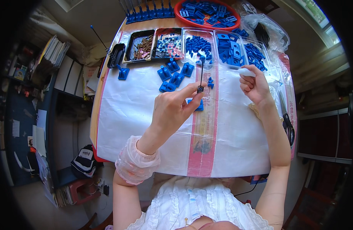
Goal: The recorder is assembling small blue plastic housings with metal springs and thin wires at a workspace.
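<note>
My left hand (172, 105) is closed in a pinch around the coiled black lower end of a thin spring rod (202, 73), held upright with a blue tip on top. Just below those fingertips lies a blue square base (199, 105), partly hidden by the hand. My right hand (256, 85) is closed around a small white bottle (246, 72), its narrow end pointing left; the fingers cover the rest. Several blue bases with raised clips (176, 79) lie beyond my left hand. A few small blue pieces (210, 82) sit right of the rod.
Trays of brass-coloured screws (144, 46), small nuts (168, 44), blue pieces (198, 44) and blue plates (230, 50) line the far side. Behind them stand a red basin (209, 25) and a row of assembled spring rods (150, 15). Scissors (287, 120) lie at the right edge.
</note>
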### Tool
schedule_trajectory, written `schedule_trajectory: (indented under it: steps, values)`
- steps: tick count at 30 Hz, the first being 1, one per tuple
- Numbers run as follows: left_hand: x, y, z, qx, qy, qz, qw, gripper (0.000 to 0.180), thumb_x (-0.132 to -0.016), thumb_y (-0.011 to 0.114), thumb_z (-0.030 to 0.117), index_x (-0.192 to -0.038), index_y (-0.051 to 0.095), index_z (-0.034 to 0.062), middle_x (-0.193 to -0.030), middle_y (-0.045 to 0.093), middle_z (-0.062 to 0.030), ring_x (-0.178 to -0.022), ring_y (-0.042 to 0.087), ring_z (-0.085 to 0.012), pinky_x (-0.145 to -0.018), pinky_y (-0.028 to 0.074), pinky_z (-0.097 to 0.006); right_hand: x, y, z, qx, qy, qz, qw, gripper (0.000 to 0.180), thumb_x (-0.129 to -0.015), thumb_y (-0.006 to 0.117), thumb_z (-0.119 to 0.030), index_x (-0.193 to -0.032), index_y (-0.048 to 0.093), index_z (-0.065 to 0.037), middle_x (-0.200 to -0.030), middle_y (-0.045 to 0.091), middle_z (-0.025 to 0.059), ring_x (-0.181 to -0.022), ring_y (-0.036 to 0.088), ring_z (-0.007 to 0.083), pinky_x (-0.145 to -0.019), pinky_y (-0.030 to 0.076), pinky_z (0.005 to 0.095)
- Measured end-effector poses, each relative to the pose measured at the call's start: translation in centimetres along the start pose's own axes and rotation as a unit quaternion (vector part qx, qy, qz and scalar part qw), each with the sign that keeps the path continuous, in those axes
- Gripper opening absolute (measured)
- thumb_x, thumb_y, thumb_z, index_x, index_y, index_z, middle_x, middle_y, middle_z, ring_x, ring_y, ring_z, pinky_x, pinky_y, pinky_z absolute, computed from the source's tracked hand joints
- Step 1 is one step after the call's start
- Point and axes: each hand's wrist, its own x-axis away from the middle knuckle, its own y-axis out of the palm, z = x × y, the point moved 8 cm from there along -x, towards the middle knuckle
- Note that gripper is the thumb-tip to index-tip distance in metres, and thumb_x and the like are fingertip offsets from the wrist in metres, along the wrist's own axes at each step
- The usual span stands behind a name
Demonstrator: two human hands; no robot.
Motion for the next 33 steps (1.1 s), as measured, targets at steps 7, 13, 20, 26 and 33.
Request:
schedule_trajectory:
  steps: [7, 13, 20, 26, 33]
  values:
    - [-0.1, 0.1, 0.0, 0.006, -0.002, -0.008, 1.000, 0.023, -0.092, 0.067, 0.005, -0.114, 0.073, 0.0084, -0.083, 0.077, -0.0078, -0.053, 0.064, -0.0088, -0.048, 0.046, -0.023, 1.5, 0.5, 0.6, -0.003, -0.008, 0.037, 0.999, 0.017, -0.085, 0.072, -0.016, -0.093, 0.061, -0.006, -0.065, 0.045, -0.0029, -0.051, 0.028, 0.0049, -0.043, 0.021, 0.0220]
    - [-0.1, 0.1, 0.2, -0.006, 0.005, -0.005, 1.000, 0.021, -0.093, 0.067, 0.008, -0.114, 0.073, 0.0072, -0.081, 0.076, -0.0070, -0.049, 0.059, -0.0062, -0.044, 0.039, -0.021, 1.0, -0.2, 2.1, 0.017, 0.013, 0.035, 0.999, 0.018, -0.084, 0.074, -0.018, -0.094, 0.061, -0.011, -0.060, 0.036, -0.0067, -0.052, 0.028, 0.0044, -0.044, 0.019, 0.0216]
    - [-0.1, 0.0, 0.2, 0.008, 0.010, 0.011, 1.000, 0.020, -0.094, 0.067, 0.008, -0.113, 0.073, 0.0059, -0.080, 0.076, -0.0056, -0.048, 0.056, -0.0048, -0.042, 0.035, -0.021, 1.1, 0.6, 3.7, 0.066, 0.040, 0.030, 0.997, 0.015, -0.087, 0.072, -0.020, -0.092, 0.061, -0.010, -0.058, 0.031, -0.0083, -0.050, 0.027, 0.0043, -0.043, 0.018, 0.0224]
    - [-0.2, 0.1, 0.1, 0.004, 0.005, 0.002, 1.000, 0.019, -0.094, 0.067, 0.008, -0.111, 0.073, 0.0032, -0.084, 0.077, -0.0059, -0.048, 0.056, -0.0043, -0.042, 0.035, -0.021, 1.3, 1.2, 4.2, 0.078, 0.048, 0.014, 0.996, 0.015, -0.088, 0.071, -0.021, -0.091, 0.062, -0.009, -0.058, 0.030, -0.0088, -0.050, 0.027, 0.0040, -0.043, 0.017, 0.0223]
    - [-0.2, 0.1, 0.0, 0.007, 0.009, 0.006, 1.000, 0.017, -0.094, 0.067, 0.008, -0.109, 0.072, 0.0019, -0.088, 0.077, -0.0067, -0.047, 0.056, -0.0044, -0.042, 0.035, -0.021, 1.2, 1.6, 4.4, 0.086, 0.054, -0.006, 0.995, 0.016, -0.088, 0.071, -0.020, -0.091, 0.062, -0.008, -0.057, 0.028, -0.0094, -0.049, 0.026, 0.0038, -0.043, 0.017, 0.0228]
